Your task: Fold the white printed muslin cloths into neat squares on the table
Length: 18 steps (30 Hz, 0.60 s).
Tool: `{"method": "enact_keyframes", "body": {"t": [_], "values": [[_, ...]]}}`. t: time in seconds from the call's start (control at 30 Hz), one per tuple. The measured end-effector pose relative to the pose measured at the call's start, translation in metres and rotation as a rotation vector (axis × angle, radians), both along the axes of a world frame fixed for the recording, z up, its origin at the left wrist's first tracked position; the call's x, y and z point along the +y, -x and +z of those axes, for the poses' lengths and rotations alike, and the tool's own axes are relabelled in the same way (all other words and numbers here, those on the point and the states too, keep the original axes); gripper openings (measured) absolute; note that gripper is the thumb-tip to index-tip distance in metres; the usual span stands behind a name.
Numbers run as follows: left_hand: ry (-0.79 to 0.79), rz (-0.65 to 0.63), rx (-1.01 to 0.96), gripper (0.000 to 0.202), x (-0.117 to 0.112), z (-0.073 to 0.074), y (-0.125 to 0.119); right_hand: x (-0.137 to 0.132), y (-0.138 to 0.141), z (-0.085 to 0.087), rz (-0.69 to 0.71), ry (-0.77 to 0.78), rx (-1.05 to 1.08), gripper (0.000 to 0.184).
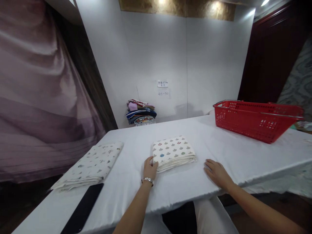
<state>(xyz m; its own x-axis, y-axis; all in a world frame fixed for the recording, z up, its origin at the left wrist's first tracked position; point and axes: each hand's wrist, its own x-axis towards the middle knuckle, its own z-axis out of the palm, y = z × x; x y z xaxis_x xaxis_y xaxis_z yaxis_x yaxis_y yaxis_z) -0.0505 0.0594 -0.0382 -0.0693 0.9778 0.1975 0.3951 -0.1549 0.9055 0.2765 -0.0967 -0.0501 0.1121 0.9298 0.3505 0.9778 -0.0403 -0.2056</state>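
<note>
The white table cover [177, 190] spreads under both hands; dragging fingers could ruck it. The red basket [246, 120] stands beyond the right fingers, well apart. Well left of the left fingers lies a folded cloth [97, 162]. The printed bundle [173, 150] sits between the 2 hands; its layered edge could fan out if only the left hand [149, 169] pushes. That hand's fingers touch its left side; whether they pinch cannot be told. The right hand [218, 175] rests with fingers loosely spread, holding nothing.
</note>
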Motion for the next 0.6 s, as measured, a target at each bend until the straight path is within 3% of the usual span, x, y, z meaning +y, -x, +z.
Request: {"method": "enact_keyframes", "body": {"t": [0.23,0.4,0.6], "values": [[0.015,0.000,0.006,0.038,-0.007,0.011,-0.003,0.001,-0.004,-0.004,0.018,-0.013,-0.010,0.032],[0.014,0.003,0.015,0.038,-0.009,0.011,-0.002,0.000,-0.007,-0.011,0.034,-0.039,0.001,0.032],[0.142,-0.028,-0.069,0.045,-0.009,0.017,-0.003,0.004,-0.012,-0.011,0.077,-0.117,0.088,0.035]]}}
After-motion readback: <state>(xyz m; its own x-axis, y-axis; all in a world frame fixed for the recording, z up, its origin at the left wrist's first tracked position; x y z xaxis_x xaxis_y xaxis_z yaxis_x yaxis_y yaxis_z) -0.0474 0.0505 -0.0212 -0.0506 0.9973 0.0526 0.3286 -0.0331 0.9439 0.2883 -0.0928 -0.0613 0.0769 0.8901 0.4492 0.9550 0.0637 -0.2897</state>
